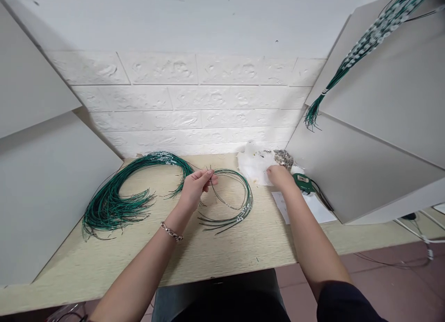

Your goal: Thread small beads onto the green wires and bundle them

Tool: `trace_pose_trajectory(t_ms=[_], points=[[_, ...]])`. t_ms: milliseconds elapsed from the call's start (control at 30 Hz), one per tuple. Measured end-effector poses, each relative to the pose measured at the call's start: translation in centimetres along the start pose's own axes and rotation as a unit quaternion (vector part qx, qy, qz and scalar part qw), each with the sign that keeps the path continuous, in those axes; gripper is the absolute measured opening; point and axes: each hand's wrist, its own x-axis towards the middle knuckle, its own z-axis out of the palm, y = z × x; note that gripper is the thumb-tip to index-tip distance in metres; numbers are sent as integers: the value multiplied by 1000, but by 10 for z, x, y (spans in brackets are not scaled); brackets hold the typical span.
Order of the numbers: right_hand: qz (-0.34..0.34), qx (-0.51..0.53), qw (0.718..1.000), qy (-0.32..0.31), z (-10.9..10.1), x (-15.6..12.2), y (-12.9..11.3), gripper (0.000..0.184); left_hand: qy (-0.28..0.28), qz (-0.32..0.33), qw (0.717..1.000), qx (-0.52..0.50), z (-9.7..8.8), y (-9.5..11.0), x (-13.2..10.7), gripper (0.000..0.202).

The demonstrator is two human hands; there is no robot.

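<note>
My left hand (197, 185) pinches the ends of a few thin dark green cords between thumb and fingers. From there a curved bundle of green cords (251, 199) with small white pieces on it arcs over the table, its loose ends lying at the front. My right hand (280, 176) is over a white crumpled sheet (252, 168), beside a heap of small shiny bits (284, 159). Its fingers are drawn together, and whatever is between them is hidden. A green tape measure (303, 183) sits just right of that wrist.
A large bundle of green cords (114, 206) curves across the table's left side. Another tied bundle (361, 48) hangs along the right panel. Paper (318, 208) lies under the tape measure. Grey-white panels flank the table (222, 262), with a white brick-patterned wall (181, 99) behind.
</note>
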Motion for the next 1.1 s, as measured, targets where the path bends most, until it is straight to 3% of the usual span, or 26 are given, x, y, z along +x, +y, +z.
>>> trace_pose_trajectory(t_ms=[133,333,533,667,733,800,833,900,967,1033,1100], points=[[-15,5,1000,-5,9,5,-4,28,-16,-7,1000,-13,1,0,-1,29],[36,20,999,7,5,5,-7,23,-28,-14,999,-18,3,2,-5,29],[44,21,994,102,3,3,-10,32,-22,-5,1000,-11,5,4,-8,29],[30,70,992,104,10,6,-7,29,-20,-10,999,-24,5,4,-7,28],[19,122,983,135,9,7,-5,24,-22,-10,999,-23,4,3,-6,28],[12,204,953,223,4,6,-4,21,-21,-8,1000,-21,4,3,-7,28],[10,252,926,282,0,5,-5,20,-19,-7,1000,-24,4,3,-7,27],[-2,352,847,399,-8,-2,-11,24,-16,-5,999,-45,4,3,-8,26],[-46,431,771,466,-13,-14,-24,28,-24,-6,996,-82,4,3,-9,24],[-123,475,745,453,-13,-29,-42,24,-51,-14,992,-115,4,3,-11,22],[-219,488,761,366,-9,-44,-61,17,-89,-27,986,-135,4,3,-13,20]])
